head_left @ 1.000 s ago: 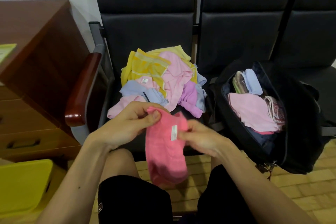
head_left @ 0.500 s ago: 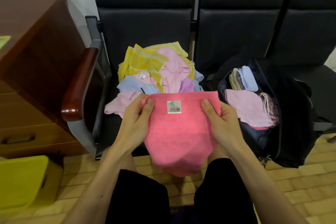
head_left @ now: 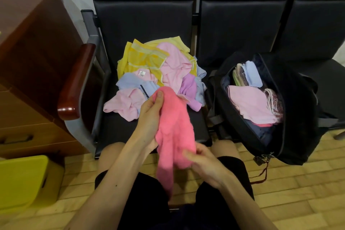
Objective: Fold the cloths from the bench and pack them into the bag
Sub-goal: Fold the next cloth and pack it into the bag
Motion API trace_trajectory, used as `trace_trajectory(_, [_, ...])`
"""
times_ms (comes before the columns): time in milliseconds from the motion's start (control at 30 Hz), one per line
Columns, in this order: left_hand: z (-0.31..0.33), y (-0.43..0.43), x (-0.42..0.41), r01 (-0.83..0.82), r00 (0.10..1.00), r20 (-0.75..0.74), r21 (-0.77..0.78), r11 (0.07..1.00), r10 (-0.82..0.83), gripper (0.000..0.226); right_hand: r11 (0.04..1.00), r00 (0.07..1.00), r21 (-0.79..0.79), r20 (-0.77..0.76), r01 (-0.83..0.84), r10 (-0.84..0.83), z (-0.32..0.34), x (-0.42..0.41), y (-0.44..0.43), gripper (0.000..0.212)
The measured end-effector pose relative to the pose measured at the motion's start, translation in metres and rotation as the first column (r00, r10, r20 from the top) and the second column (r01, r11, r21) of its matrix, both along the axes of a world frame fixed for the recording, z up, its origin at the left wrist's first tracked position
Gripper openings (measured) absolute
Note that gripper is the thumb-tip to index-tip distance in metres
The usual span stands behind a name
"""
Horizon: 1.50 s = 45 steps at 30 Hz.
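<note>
Fingers of left hand [head_left: 149, 119] pinched the top of a crumpled coral-pink terry cloth [head_left: 175, 125] at frame centre, right hand [head_left: 203, 166] curled round its lower edge; pastel cloth pile [head_left: 158, 69] on black padded bench [head_left: 121, 130] behind, open black fabric bag [head_left: 302, 110] centre-right.

Pink towel [head_left: 173, 127] fuzzy matt terry. Soft cloth pile [head_left: 168, 61]. Black bench [head_left: 145, 24] leather-look, faint sheen; armrest [head_left: 74, 87] glossy varnished wood. Matt fabric bag [head_left: 298, 117]. Smooth plastic stool [head_left: 22, 179]. Wood cabinet [head_left: 33, 52].
</note>
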State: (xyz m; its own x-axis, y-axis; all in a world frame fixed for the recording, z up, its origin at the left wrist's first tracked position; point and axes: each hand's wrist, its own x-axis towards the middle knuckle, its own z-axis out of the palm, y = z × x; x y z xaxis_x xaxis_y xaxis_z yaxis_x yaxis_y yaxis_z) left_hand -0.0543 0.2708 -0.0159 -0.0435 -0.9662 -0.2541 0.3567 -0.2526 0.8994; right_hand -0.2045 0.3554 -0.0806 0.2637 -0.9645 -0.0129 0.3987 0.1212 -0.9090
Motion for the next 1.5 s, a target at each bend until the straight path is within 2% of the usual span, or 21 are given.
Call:
trace_trajectory(33, [-0.004,0.000,0.001,-0.012,1.000,-0.010,0.022,1.000,0.012,0.030,0.968,0.989,0.241,-0.118,-0.063,0.094,-0.018,0.003,-0.004,0.041])
trace_trajectory(167, [-0.016,-0.005,0.009,-0.090,0.996,-0.011,0.095,0.991,0.091,0.029,0.931,0.950,0.366,-0.291,0.002,0.112,-0.032,-0.001,0.004,0.034])
trace_trajectory(200, [-0.022,-0.009,0.014,-0.140,0.990,0.011,0.096,0.985,0.140,0.028,0.921,0.953,0.389,-0.281,0.002,0.116,-0.024,-0.002,-0.002,0.032])
trace_trajectory(267, [-0.036,-0.019,0.028,-0.252,0.953,0.188,0.045,0.967,0.239,0.030,0.897,0.983,0.443,-0.168,0.006,0.076,-0.007,-0.010,-0.009,0.021])
trace_trajectory(300, [-0.045,-0.022,0.036,-0.305,0.911,0.296,0.013,0.952,0.288,0.031,0.873,0.998,0.487,-0.032,-0.032,0.055,0.001,-0.015,-0.012,0.023])
trace_trajectory(367, [-0.061,-0.023,0.045,-0.369,0.866,0.377,0.040,0.929,0.328,0.030,0.853,0.981,0.504,0.189,-0.135,0.044,0.033,-0.015,-0.019,0.038])
trace_trajectory(433, [-0.073,-0.019,0.044,-0.278,0.936,0.271,0.178,0.944,0.225,0.027,0.883,0.967,0.445,0.251,-0.151,0.039,0.061,-0.008,-0.028,0.040])
trace_trajectory(533, [-0.070,-0.002,0.025,-0.030,1.000,0.009,0.327,0.945,0.029,0.038,0.919,0.942,0.379,0.334,-0.112,-0.023,0.096,0.000,-0.038,0.022])
trace_trajectory(600, [-0.066,0.011,0.016,0.102,0.983,-0.173,0.290,0.951,-0.052,0.046,0.914,0.918,0.402,0.381,-0.057,-0.111,0.108,0.000,-0.044,0.037])
trace_trajectory(700, [-0.071,0.025,0.014,0.325,0.909,-0.353,0.274,0.905,-0.220,0.086,0.921,0.893,0.388,0.419,-0.015,-0.162,0.114,-0.007,-0.050,0.041])
trace_trajectory(800, [-0.083,0.032,0.017,0.495,0.851,-0.317,0.220,0.841,-0.418,0.120,0.911,0.898,0.411,0.391,0.027,-0.203,0.117,-0.014,-0.052,0.038])
trace_trajectory(867, [-0.083,0.033,0.021,0.568,0.822,-0.148,0.166,0.806,-0.549,0.116,0.905,0.887,0.424,0.402,0.042,-0.229,0.117,-0.018,-0.054,0.038])
trace_trajectory(933, [-0.083,0.031,0.030,0.630,0.762,0.072,0.146,0.763,-0.643,0.128,0.903,0.867,0.430,0.441,0.024,-0.232,0.122,-0.020,-0.053,0.037])
trace_trajectory(1000, [-0.081,0.028,0.037,0.671,0.715,0.133,0.142,0.727,-0.686,0.117,0.887,0.867,0.460,0.429,0.032,-0.253,0.120,-0.025,-0.054,0.040])
trace_trajectory(1067, [-0.076,0.030,0.042,0.716,0.669,0.181,0.102,0.690,-0.721,0.081,0.889,0.867,0.457,0.454,-0.028,-0.206,0.115,-0.028,-0.056,0.047])
trace_trajectory(1133, [-0.072,0.032,0.043,0.678,0.719,0.160,0.053,0.733,-0.677,0.046,0.892,0.897,0.451,0.389,0.010,-0.207,0.109,-0.034,-0.057,0.047])
trace_trajectory(1200, [-0.076,0.032,0.047,0.534,0.831,0.104,0.128,0.835,-0.547,0.061,0.889,0.908,0.458,0.363,0.020,-0.208,0.105,-0.037,-0.060,0.034])
trace_trajectory(1300, [-0.077,0.034,0.045,0.416,0.908,-0.088,0.287,0.863,-0.409,0.087,0.874,0.875,0.478,0.384,0.086,-0.296,0.101,-0.041,-0.061,0.027])
trace_trajectory(1367, [-0.067,0.036,0.039,0.376,0.926,-0.148,0.299,0.877,-0.347,0.074,0.874,0.832,0.474,0.438,0.107,-0.340,0.098,-0.040,-0.065,0.033])
trace_trajectory(1433, [-0.052,0.034,0.030,0.333,0.929,-0.268,0.303,0.893,-0.256,0.052,0.845,0.811,0.523,0.443,0.112,-0.382,0.083,-0.035,-0.066,0.056])
trace_trajectory(1500, [-0.034,0.029,0.026,0.341,0.887,-0.418,0.302,0.890,-0.198,0.047,0.823,0.881,0.557,0.327,0.112,-0.342,0.057,-0.024,-0.056,0.067])
